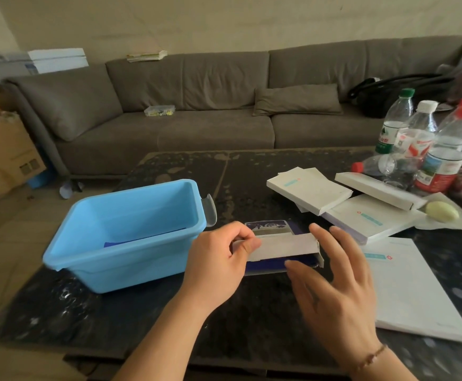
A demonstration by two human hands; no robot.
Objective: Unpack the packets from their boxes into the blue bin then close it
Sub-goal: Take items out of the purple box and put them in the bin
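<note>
The open blue bin (131, 237) stands on the left of the dark table, with a dark blue packet (142, 240) lying on its floor. Just right of it my left hand (219, 259) pinches the left end of a white box (285, 246). A dark blue packet (271, 229) sticks out of that box, both beyond it and below it. My right hand (334, 279) has straight, spread fingers at the box's right end, thumb near the packet's lower edge. A clear lid (209, 210) leans at the bin's right rim.
Several white boxes (309, 191) lie stacked at the right, and a large flat white box (414, 287) lies near the front right. Water bottles (444, 149) crowd the far right corner beside a pale round fruit (441, 211). A grey sofa (197, 105) runs behind the table.
</note>
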